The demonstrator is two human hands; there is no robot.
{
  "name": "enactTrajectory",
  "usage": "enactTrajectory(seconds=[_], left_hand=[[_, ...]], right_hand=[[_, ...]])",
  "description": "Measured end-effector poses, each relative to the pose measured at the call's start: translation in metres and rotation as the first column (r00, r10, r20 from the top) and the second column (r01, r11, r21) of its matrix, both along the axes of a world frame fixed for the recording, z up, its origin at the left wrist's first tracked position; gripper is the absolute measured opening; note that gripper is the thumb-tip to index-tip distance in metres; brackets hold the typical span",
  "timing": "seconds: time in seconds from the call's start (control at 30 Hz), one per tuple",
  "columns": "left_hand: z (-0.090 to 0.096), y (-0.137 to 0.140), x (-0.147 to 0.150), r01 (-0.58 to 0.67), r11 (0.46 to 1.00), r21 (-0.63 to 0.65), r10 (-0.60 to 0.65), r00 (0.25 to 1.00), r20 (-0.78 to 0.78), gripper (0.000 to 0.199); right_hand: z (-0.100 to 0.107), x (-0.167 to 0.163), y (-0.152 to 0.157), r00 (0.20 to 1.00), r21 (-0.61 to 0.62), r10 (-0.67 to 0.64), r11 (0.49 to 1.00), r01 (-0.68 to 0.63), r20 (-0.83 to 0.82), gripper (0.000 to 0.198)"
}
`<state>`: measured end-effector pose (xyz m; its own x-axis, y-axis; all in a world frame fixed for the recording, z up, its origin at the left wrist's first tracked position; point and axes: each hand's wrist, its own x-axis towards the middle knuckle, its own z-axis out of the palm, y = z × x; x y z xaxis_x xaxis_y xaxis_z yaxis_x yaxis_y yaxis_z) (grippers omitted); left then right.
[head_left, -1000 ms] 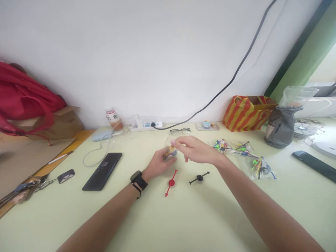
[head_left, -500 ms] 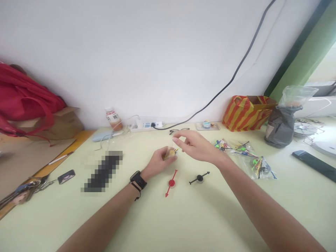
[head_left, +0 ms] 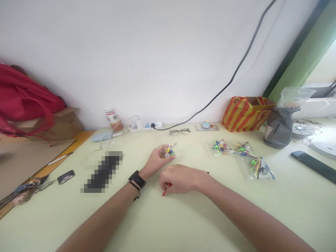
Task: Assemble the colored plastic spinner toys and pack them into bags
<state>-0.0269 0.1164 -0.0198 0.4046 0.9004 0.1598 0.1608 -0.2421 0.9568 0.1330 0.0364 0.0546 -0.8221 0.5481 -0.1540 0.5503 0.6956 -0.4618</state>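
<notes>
While the left hand point(head_left: 155, 161) is gripping one small packet point(head_left: 169, 151) of coloured parts above the pale green table point(head_left: 157, 224), the right hand point(head_left: 181, 178) is bending over one red arrow point(head_left: 164, 193) at the table's middle. The two hands are working apart; the right is touching the arrow, but how firmly it is pinching is impossible to tell. The arrow is looking light, stiff and thin, probably slick plastic, so its wider middle is likely offering the surest hold. One dark tip point(head_left: 208, 172) is peeking out behind the right wrist. What seem to be three clear bags point(head_left: 258, 168) of similar parts are lying to the right, and one pair of glasses point(head_left: 180, 132) is resting near the wall.
</notes>
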Motion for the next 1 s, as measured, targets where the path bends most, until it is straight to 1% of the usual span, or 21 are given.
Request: enactTrajectory(seconds=[0.1,0.13,0.2,0.27,0.3,0.37,0.4,0.43,0.5,0.53,0.57,0.6,0.63,0.7,0.73,0.8,0.87,0.9,0.93,1.0], left_hand=[[0.000,0.001,-0.001,0.006,1.000,0.015,-0.006,1.000,0.004,0.052],[0.000,0.001,-0.001,0.018,0.999,0.028,-0.018,1.000,0.010,0.050],[0.002,0.000,-0.001,0.051,0.994,0.095,-0.050,0.999,-0.006,0.042],[0.005,-0.003,0.000,0.074,0.982,0.177,-0.067,0.997,-0.043,0.030],[0.006,-0.005,0.001,0.083,0.974,0.211,-0.071,0.995,-0.064,0.025],[0.007,-0.008,0.002,0.093,0.963,0.251,-0.070,0.992,-0.102,0.020],[0.007,-0.009,0.003,0.090,0.960,0.264,-0.060,0.991,-0.120,0.020],[0.006,-0.010,0.003,0.083,0.958,0.276,-0.045,0.989,-0.142,0.022],[0.004,-0.011,0.004,0.057,0.957,0.285,-0.008,0.985,-0.170,0.028],[0.002,-0.011,0.003,0.049,0.958,0.283,0.001,0.985,-0.173,0.031],[0.001,-0.011,0.003,0.047,0.959,0.279,0.002,0.985,-0.171,0.033],[0.001,-0.011,0.003,0.048,0.959,0.278,0.000,0.985,-0.170,0.035],[0.001,-0.011,0.003,0.050,0.959,0.281,-0.001,0.985,-0.172,0.036],[0.001,-0.012,0.003,0.061,0.956,0.286,-0.009,0.983,-0.182,0.037],[0.002,-0.013,0.003,0.067,0.955,0.288,-0.012,0.982,-0.186,0.036],[0.004,-0.013,0.004,0.069,0.954,0.292,-0.007,0.978,-0.207,0.029],[0.004,-0.013,0.005,0.061,0.951,0.302,0.016,0.970,-0.244,0.022],[0.004,-0.013,0.005,0.055,0.949,0.309,0.029,0.965,-0.261,0.022],[0.004,-0.013,0.005,0.051,0.948,0.315,0.038,0.962,-0.271,0.022],[0.004,-0.013,0.006,0.049,0.945,0.322,0.040,0.963,-0.266,0.021]], right_hand=[[0.004,-0.001,0.000,0.996,-0.023,-0.041,0.999,0.039,-0.076,0.014],[0.008,0.001,0.001,0.991,-0.042,-0.066,0.997,0.061,-0.120,0.014],[0.020,0.010,0.003,0.966,-0.099,-0.114,0.991,0.093,-0.233,0.018],[0.035,0.022,0.006,0.917,-0.148,-0.155,0.983,0.107,-0.367,0.026],[0.042,0.029,0.007,0.883,-0.148,-0.172,0.982,0.118,-0.438,0.029],[0.055,0.042,0.010,0.809,-0.134,-0.226,0.974,0.182,-0.542,0.026],[0.061,0.048,0.011,0.750,-0.126,-0.278,0.959,0.255,-0.600,0.021],[0.065,0.053,0.013,0.672,-0.116,-0.331,0.932,0.345,-0.662,0.016],[0.069,0.061,0.017,0.504,-0.102,-0.406,0.844,0.527,-0.762,0.011],[0.069,0.063,0.019,0.442,-0.086,-0.420,0.795,0.601,-0.793,0.011],[0.068,0.064,0.021,0.412,-0.060,-0.426,0.750,0.658,-0.806,0.011],[0.067,0.065,0.023,0.412,-0.025,-0.430,0.715,0.699,-0.803,0.012],[0.065,0.064,0.025,0.432,0.012,-0.439,0.690,0.724,-0.788,0.013],[0.060,0.059,0.026,0.495,0.071,-0.469,0.670,0.739,-0.731,0.014],[0.057,0.056,0.026,0.527,0.087,-0.483,0.674,0.734,-0.699,0.014],[0.052,0.048,0.025,0.580,0.093,-0.497,0.702,0.706,-0.646,0.017],[0.046,0.040,0.024,0.620,0.087,-0.495,0.735,0.672,-0.609,0.020],[0.043,0.036,0.024,0.631,0.081,-0.495,0.746,0.661,-0.597,0.021],[0.040,0.034,0.024,0.634,0.073,-0.502,0.747,0.660,-0.588,0.022],[0.035,0.031,0.025,0.630,0.070,-0.528,0.733,0.677,-0.570,0.020]])
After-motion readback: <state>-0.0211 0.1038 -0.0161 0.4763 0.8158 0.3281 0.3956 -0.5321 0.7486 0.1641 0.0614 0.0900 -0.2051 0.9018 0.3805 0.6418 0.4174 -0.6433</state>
